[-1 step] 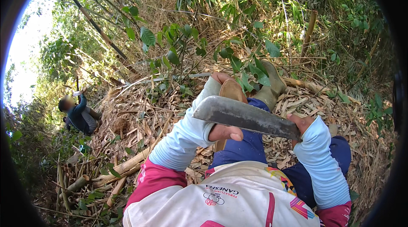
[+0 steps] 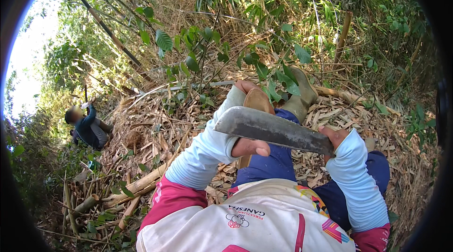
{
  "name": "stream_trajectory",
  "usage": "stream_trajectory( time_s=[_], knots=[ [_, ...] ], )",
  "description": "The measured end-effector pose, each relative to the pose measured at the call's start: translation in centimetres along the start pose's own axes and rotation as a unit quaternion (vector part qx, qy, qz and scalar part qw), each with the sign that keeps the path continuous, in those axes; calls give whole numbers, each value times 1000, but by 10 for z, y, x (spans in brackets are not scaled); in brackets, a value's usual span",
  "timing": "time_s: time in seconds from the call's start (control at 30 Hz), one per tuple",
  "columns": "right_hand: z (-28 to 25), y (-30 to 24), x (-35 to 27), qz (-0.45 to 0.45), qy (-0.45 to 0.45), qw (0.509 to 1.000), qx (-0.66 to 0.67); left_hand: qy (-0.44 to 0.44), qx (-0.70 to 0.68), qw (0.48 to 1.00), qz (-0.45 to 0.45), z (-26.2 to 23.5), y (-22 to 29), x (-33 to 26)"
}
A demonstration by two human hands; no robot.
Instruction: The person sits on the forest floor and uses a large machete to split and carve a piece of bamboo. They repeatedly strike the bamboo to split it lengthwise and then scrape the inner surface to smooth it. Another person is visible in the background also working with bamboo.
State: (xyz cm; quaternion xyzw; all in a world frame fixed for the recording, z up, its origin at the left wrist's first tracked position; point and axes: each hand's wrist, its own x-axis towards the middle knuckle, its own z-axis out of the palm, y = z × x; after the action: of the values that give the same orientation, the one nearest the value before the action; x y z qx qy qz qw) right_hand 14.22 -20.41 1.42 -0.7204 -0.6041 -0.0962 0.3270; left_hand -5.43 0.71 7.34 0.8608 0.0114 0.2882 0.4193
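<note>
My right hand [image 2: 334, 139] is closed around the grip of a machete [image 2: 278, 130]; the grip itself is mostly hidden. Its broad dark blade, with a paler edge and rounded tip, reaches left across the front of my left hand [image 2: 246, 147]. That hand is closed around a brown, rounded piece that looks like wood [image 2: 257, 99]; its upper end shows above the blade and a little of it below the thumb. The blade covers most of the left fingers, so I cannot tell whether it touches them. Pale blue sleeves cover both forearms.
Dry bamboo leaves [image 2: 160, 141] cover the sloping ground. My olive boot [image 2: 302, 95] rests beyond the blade, beside a leafy green sapling [image 2: 200, 58]. Cut bamboo poles [image 2: 137, 187] lie at lower left. Another person [image 2: 89, 127] sits farther off at left, holding a long tool.
</note>
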Motion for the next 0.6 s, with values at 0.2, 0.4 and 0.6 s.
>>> stream_trajectory(
  time_s=[0.2,0.4,0.6],
  knots=[
    [0,-1,-1,25,-35,999,-20,24,-90,995,-23,6,9,-2],
    [-3,-5,0,92,-95,991,-28,61,-89,994,-6,13,8,-1],
    [-3,-4,1,114,-115,987,-23,75,-14,995,65,16,1,3]
  ],
)
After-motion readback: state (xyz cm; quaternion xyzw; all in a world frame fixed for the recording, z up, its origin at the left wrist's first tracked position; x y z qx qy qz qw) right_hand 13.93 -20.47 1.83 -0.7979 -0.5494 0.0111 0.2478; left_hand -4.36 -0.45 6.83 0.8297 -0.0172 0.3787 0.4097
